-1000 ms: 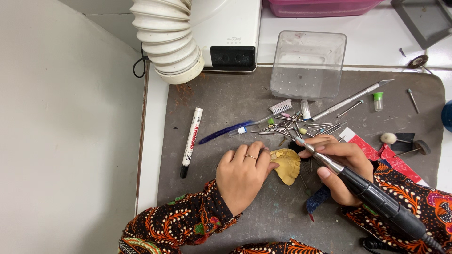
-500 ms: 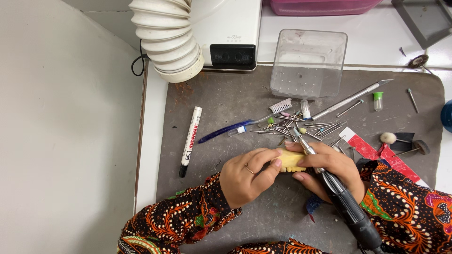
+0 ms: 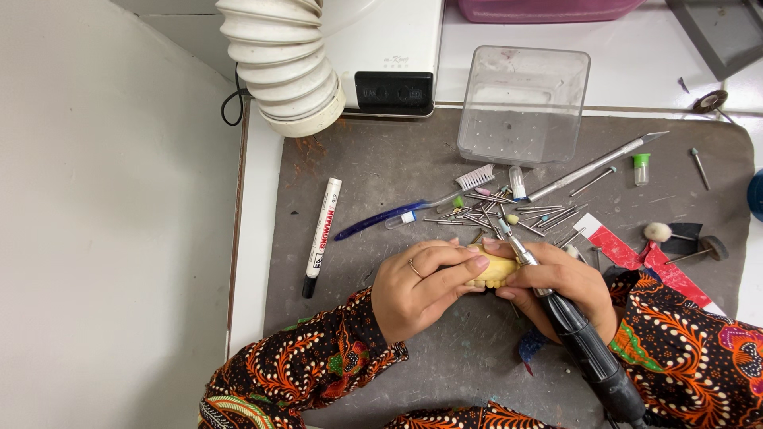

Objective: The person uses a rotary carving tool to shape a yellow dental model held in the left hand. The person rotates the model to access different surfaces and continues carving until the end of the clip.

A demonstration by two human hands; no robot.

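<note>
My left hand [image 3: 417, 287] grips a small yellow cast [image 3: 494, 274] just above the grey work mat [image 3: 381, 171]. My right hand [image 3: 563, 287] holds a black rotary handpiece [image 3: 584, 349] like a pen, and its thumb and fingers also touch the cast. The handpiece's metal tip [image 3: 509, 237] points up and away, beside the cast's far edge. Most of the cast is hidden by my fingers.
A pile of loose burs [image 3: 501, 210] lies behind the hands, with a blue toothbrush [image 3: 405, 210], a white marker [image 3: 321, 237], a scalpel [image 3: 596, 165] and a clear plastic box [image 3: 524, 103]. A white ribbed suction hose [image 3: 278, 63] hangs at the back left. Red strips [image 3: 636, 254] lie right.
My hands came together: the cast was lifted from under my left palm and is now pinched between both hands, and the handpiece swung more upright, closer to the cast.
</note>
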